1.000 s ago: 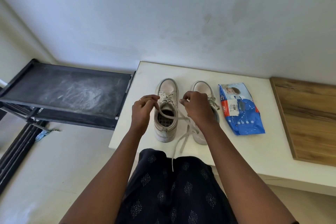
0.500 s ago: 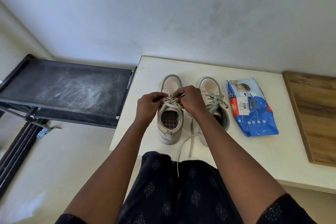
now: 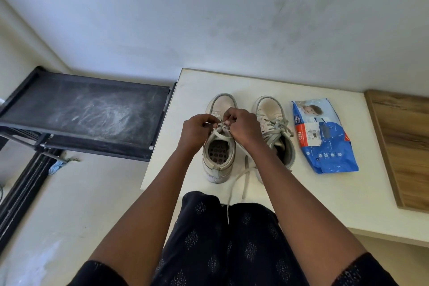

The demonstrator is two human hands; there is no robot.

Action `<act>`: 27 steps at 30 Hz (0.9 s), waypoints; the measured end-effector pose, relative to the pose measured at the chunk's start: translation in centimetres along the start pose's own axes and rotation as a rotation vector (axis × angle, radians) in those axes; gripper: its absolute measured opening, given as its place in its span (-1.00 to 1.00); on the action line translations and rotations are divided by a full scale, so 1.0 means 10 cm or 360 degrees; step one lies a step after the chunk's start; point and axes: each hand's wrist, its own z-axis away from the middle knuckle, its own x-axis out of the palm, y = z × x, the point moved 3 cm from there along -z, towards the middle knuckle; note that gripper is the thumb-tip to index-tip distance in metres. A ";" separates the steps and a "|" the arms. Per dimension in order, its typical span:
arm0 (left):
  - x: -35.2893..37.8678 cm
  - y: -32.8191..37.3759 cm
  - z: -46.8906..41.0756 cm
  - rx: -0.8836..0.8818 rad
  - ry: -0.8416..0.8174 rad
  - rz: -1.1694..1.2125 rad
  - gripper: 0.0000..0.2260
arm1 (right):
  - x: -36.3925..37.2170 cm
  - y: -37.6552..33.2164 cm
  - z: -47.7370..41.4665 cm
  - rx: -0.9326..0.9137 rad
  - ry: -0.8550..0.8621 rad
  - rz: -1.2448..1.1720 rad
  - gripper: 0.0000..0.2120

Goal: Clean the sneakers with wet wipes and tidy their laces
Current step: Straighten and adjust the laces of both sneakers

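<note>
Lace being tidied on left sneaker
The lace is pinched above the tongue by curled left hand and right hand, likely for knotting.

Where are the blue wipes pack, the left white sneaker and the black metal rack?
Blue wipes pack (image 3: pixel 332 153): head view, lower front.
Left white sneaker (image 3: pixel 217 173): head view, heel.
Black metal rack (image 3: pixel 88 111): head view, top shelf.

Two hands on the lace of a worn off-white low sneaker
The left hand and right hand pinch the pale flat lace with curled fingers above the tongue; loose ends trail over the white surface edge. A matching second sneaker stands just beside, with a blue plastic wet-wipe pack to its right
</note>
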 end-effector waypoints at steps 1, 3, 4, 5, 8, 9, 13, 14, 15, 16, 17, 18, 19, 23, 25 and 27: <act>-0.01 0.02 -0.03 0.0031 -0.0035 -0.0087 -0.80 | -0.01 0.00 0.00 0.0000 0.0004 -0.0004 -0.84; 0.01 0.09 -0.07 0.0088 -0.0130 -0.0289 -0.79 | -0.02 0.00 0.02 -0.0002 0.0031 0.0003 -0.83; 0.02 0.12 -0.08 0.0098 -0.0176 -0.0361 -0.78 | -0.02 0.01 0.03 0.0000 0.0051 0.0011 -0.82; 0.03 0.14 -0.09 0.0100 -0.0207 -0.0390 -0.76 | -0.01 0.02 0.04 0.0007 0.0072 0.0013 -0.82; 0.01 0.11 -0.08 0.0031 -0.0225 -0.0210 -0.70 | 0.00 0.05 0.07 0.0073 0.0117 -0.0096 -0.88; 0.00 0.09 -0.06 0.0001 -0.0210 -0.0117 -0.69 | -0.01 0.05 0.08 0.0098 0.0125 -0.0154 -0.90; -0.02 0.04 0.03 -0.0052 -0.0092 0.0202 -0.77 | -0.05 0.06 0.12 0.0066 0.0036 -0.0187 -0.86; -0.04 0.03 0.05 -0.0069 -0.0056 0.0305 -0.79 | -0.06 0.05 0.14 0.0049 0.0013 -0.0196 -0.84; -0.05 0.01 0.07 -0.0084 -0.0019 0.0388 -0.80 | -0.07 0.04 0.15 0.0032 -0.0006 -0.0211 -0.83; -0.07 0.00 0.08 -0.0091 0.0016 0.0425 -0.82 | -0.07 0.04 0.16 0.0020 -0.0016 -0.0220 -0.82; -0.08 -0.02 0.09 -0.0089 0.0048 0.0420 -0.85 | -0.07 0.03 0.16 0.0012 -0.0017 -0.0218 -0.81; -0.09 -0.03 0.11 -0.0085 0.0068 0.0408 -0.87 | -0.06 0.02 0.17 0.0011 -0.0012 -0.0211 -0.80; -0.08 -0.05 0.12 -0.0088 0.0074 0.0412 -0.89 | -0.06 0.02 0.17 0.0012 0.0000 -0.0205 -0.80; -0.03 -0.09 0.21 -0.0160 0.0047 0.0656 -0.91 | -0.01 -0.06 0.20 -0.0118 -0.0014 -0.0035 -0.77; -0.01 -0.10 0.25 -0.0189 -0.0015 0.0739 -0.86 | -0.02 -0.10 0.21 -0.0216 -0.0012 0.0178 -0.78; 0.00 -0.10 0.27 -0.0232 -0.0070 0.0867 -0.85 | -0.05 -0.13 0.21 -0.0228 0.0044 0.0230 -0.78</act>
